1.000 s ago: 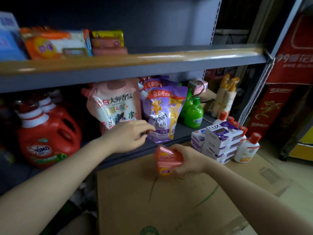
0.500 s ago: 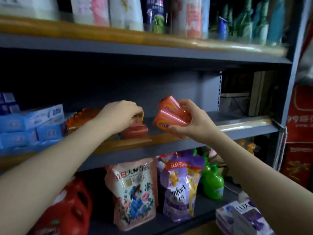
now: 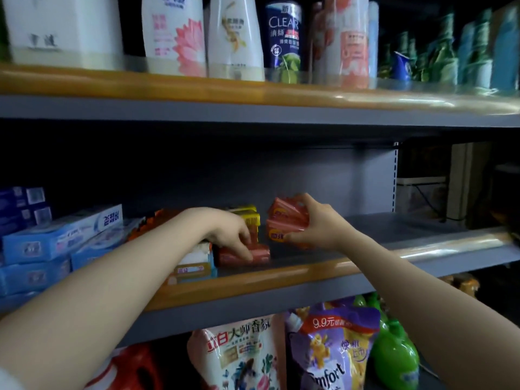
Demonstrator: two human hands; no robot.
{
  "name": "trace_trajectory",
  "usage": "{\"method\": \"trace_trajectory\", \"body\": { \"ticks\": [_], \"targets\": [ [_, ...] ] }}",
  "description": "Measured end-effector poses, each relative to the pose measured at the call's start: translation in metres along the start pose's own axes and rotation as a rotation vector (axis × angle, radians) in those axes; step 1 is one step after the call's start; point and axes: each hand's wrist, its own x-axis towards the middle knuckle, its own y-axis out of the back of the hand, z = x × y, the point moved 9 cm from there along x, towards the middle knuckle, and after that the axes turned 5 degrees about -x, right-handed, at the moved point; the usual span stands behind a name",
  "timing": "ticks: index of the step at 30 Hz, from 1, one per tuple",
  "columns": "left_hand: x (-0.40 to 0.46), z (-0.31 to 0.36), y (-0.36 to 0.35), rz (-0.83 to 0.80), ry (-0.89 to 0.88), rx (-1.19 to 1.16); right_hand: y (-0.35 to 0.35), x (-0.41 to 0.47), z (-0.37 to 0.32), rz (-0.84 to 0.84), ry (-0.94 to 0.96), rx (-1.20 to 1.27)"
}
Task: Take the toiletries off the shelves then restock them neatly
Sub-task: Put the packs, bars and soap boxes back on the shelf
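Observation:
My right hand point(image 3: 318, 223) grips a stack of orange-red soap bars point(image 3: 285, 218) and holds it just above the middle shelf point(image 3: 365, 260). To its left, my left hand point(image 3: 230, 235) reaches onto the same shelf, and its fingers rest on a dark red soap bar point(image 3: 259, 256) lying near the front lip. Yellow soap packs point(image 3: 249, 216) stand behind that hand, partly hidden by it.
Blue toothpaste boxes point(image 3: 62, 240) are piled at the shelf's left. Shampoo bottles point(image 3: 233, 35) line the top shelf. Below stand refill pouches point(image 3: 329, 350), a green bottle point(image 3: 394, 358) and a red detergent jug point(image 3: 135, 367). The middle shelf's right half is bare.
The view has tilted up from the floor box to the middle shelf. My right hand has carried the soap stack up and into the shelf; my left hand has come down onto the dark red bar.

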Motion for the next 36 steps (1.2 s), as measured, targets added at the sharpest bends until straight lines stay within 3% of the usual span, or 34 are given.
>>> {"method": "trace_trajectory", "body": {
  "ticks": [2,7,14,21,30,36],
  "targets": [
    [0.001,-0.001,-0.001,-0.038,-0.016,-0.072,-0.011,0.003,0.005,-0.039,0.004,0.057],
    [0.008,0.0,-0.002,-0.031,-0.012,0.081,-0.028,0.011,0.014,-0.099,0.001,0.209],
    [0.009,-0.01,0.017,0.182,-0.04,0.095,-0.015,0.004,0.018,-0.067,-0.007,0.5],
    [0.01,-0.009,0.028,0.352,-0.025,0.153,-0.04,-0.002,-0.018,-0.402,0.127,0.1],
    [-0.006,-0.02,0.043,0.432,-0.122,0.008,-0.058,0.009,-0.056,-0.444,0.186,-0.133],
    [-0.061,-0.007,0.05,0.542,-0.237,-0.064,-0.064,0.016,-0.052,-0.405,-0.006,-0.056]
  ]
}}
